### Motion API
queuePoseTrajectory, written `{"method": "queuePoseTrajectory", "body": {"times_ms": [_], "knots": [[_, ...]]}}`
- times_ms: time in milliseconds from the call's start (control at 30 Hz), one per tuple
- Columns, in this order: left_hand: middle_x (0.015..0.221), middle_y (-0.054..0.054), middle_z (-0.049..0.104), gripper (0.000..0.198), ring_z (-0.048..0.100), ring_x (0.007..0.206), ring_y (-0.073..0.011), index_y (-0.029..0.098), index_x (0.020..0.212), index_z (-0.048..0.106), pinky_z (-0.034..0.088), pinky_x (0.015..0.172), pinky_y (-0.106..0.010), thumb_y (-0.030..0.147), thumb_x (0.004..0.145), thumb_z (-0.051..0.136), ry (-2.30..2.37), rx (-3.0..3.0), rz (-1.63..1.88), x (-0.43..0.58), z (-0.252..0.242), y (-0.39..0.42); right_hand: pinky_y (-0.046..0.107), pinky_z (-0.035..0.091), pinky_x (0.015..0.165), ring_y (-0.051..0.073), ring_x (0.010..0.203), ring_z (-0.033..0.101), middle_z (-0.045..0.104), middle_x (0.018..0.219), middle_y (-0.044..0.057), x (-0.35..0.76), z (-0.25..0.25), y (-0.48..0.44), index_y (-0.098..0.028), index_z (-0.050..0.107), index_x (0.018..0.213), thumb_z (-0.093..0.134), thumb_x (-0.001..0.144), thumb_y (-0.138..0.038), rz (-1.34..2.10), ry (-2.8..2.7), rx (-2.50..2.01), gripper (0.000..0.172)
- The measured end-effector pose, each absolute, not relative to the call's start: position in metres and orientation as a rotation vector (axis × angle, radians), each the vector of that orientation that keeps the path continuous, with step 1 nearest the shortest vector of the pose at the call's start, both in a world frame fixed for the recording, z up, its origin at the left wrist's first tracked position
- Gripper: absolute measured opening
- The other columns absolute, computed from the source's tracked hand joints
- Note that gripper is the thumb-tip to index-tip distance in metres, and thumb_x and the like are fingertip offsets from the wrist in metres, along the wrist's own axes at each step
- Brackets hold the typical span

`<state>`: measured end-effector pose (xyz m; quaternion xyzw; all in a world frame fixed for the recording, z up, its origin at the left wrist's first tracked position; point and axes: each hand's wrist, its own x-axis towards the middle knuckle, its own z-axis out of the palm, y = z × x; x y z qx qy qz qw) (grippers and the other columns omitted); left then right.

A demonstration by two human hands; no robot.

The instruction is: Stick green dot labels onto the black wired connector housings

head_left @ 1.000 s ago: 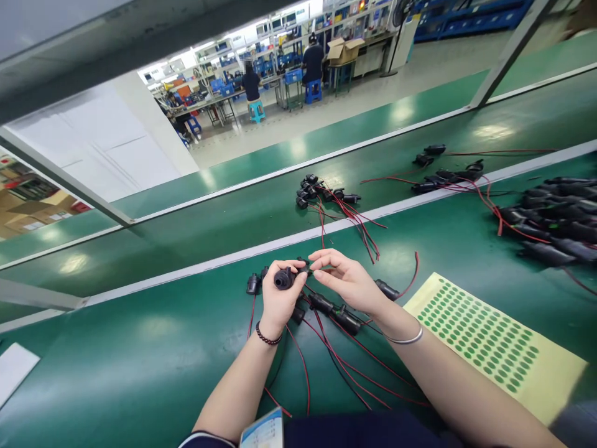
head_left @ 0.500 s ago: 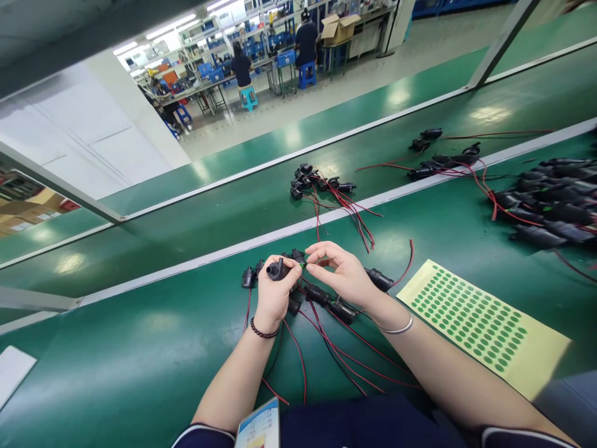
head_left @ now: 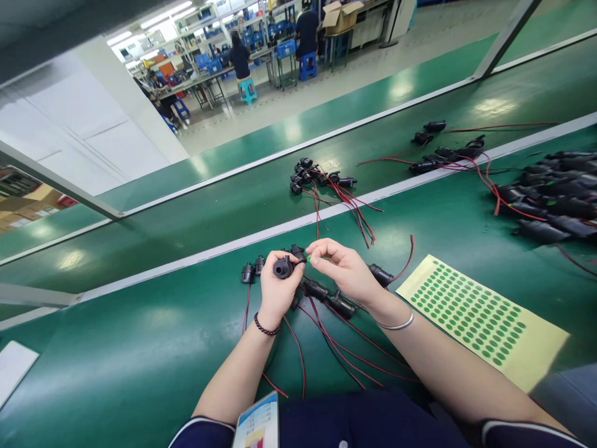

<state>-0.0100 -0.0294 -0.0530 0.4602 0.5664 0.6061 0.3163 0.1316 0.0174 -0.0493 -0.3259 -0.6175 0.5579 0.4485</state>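
My left hand (head_left: 278, 291) is wrapped round a small black pump (head_left: 282, 267), its round nozzle end facing me. Beside it, my right hand (head_left: 347, 272) pinches a small round green sticker (head_left: 309, 259) between thumb and index finger, close to my left fingertips. Under and around my hands lie more black pumps (head_left: 342, 305) with red and black wires (head_left: 333, 345). To the right of my right forearm is a pale yellow sheet (head_left: 543, 345) bearing rows of green oval stickers (head_left: 466, 311).
Several pumps (head_left: 305, 174) with red wires rest on the green strip beyond the white rail (head_left: 196, 255). A large heap of pumps (head_left: 555, 193) lies at right. A white flat object (head_left: 16, 370) sits at far left. People (head_left: 240, 59) sit at benches behind.
The pump in my left hand has turned slightly, so its round end faces me more. The green sticker at my right fingertips shows a little apart from my left fingers.
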Motion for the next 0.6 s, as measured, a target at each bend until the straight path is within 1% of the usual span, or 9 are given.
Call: {"method": "queuePoseTrajectory", "body": {"times_ms": [133,200,333,600], "knots": [[0.079,0.001,0.061,0.013,0.059,0.077,-0.0142,0.021,0.079,0.055,0.046,0.077,-0.029,0.016,0.072,0.065,1.551,1.378,1.623,-0.012,-0.058,-0.028,0.031,0.051,0.075,0.015,0.082,0.058,0.061,0.096,0.005,0.130,-0.045,0.010,-0.019,0.060,0.071,0.067,0.080,-0.037,1.545,-1.525,-0.740,0.021],[0.081,0.001,0.061,0.014,0.059,0.078,-0.0145,0.021,0.081,0.055,0.047,0.077,-0.029,0.014,0.072,0.063,1.534,1.429,1.633,-0.012,-0.062,-0.028,0.031,0.052,0.075,0.016,0.083,0.059,0.060,0.096,0.005,0.127,-0.044,0.006,-0.019,0.060,0.071,0.068,0.079,-0.037,1.565,-1.520,-0.722,0.021],[0.083,0.001,0.061,0.018,0.059,0.080,-0.0154,0.021,0.082,0.054,0.047,0.078,-0.031,0.010,0.069,0.061,1.543,1.522,1.643,-0.012,-0.068,-0.028,0.031,0.052,0.079,0.016,0.087,0.060,0.059,0.094,0.005,0.124,-0.045,0.003,-0.019,0.061,0.071,0.068,0.078,-0.034,1.556,-1.507,-0.720,0.017],[0.084,0.000,0.060,0.020,0.058,0.080,-0.0158,0.021,0.082,0.054,0.047,0.077,-0.031,0.008,0.067,0.059,1.578,1.609,1.620,-0.011,-0.073,-0.029,0.030,0.052,0.072,0.016,0.081,0.061,0.061,0.091,0.006,0.122,-0.045,0.002,-0.019,0.062,0.069,0.064,0.076,-0.025,1.404,-1.573,-0.755,0.010]]}}
